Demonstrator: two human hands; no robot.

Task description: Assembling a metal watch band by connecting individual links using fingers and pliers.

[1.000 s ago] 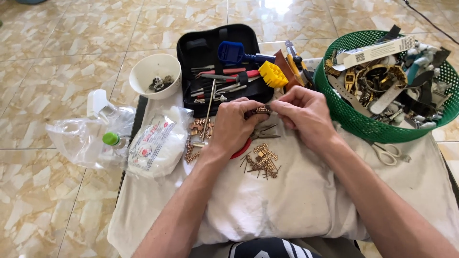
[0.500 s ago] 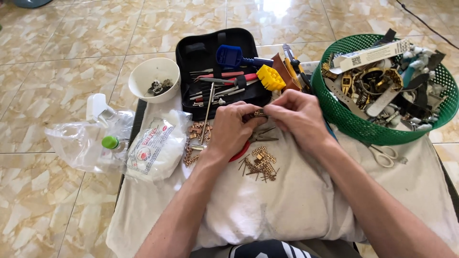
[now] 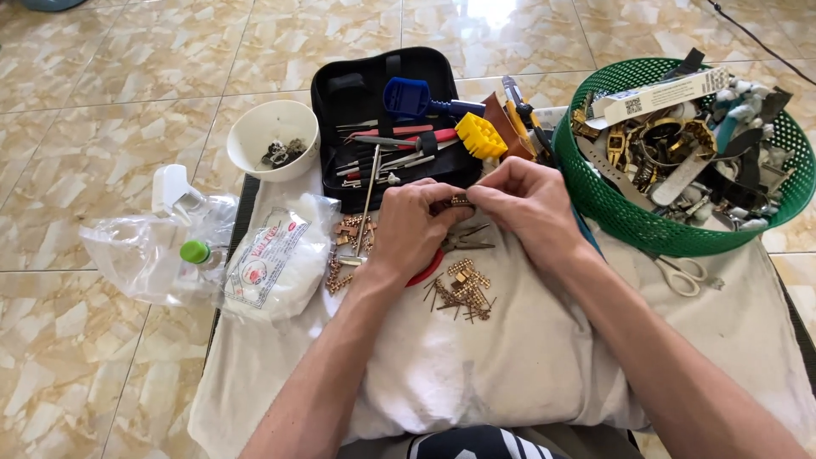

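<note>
My left hand (image 3: 416, 229) and my right hand (image 3: 527, 204) meet over a white cloth (image 3: 510, 365), and both pinch a short gold watch-band piece (image 3: 460, 201) between their fingertips. Just below the hands lies a heap of gold links and pins (image 3: 463, 289). More copper-coloured links (image 3: 344, 246) lie left of my left wrist. A pair of pliers (image 3: 467, 242) with red handles sticks out from under my left hand.
Behind the hands lies an open black tool case (image 3: 382, 102) with a blue tool, a yellow block and screwdrivers. A white bowl (image 3: 272, 136) stands at left, a green basket (image 3: 620, 212) of watch parts at right. Plastic bags (image 3: 263, 263), a small bottle (image 3: 197, 252) and scissors (image 3: 680, 274) lie around.
Both hands stay together on the small gold piece, with only slight finger shifts. The view has drifted a little.
</note>
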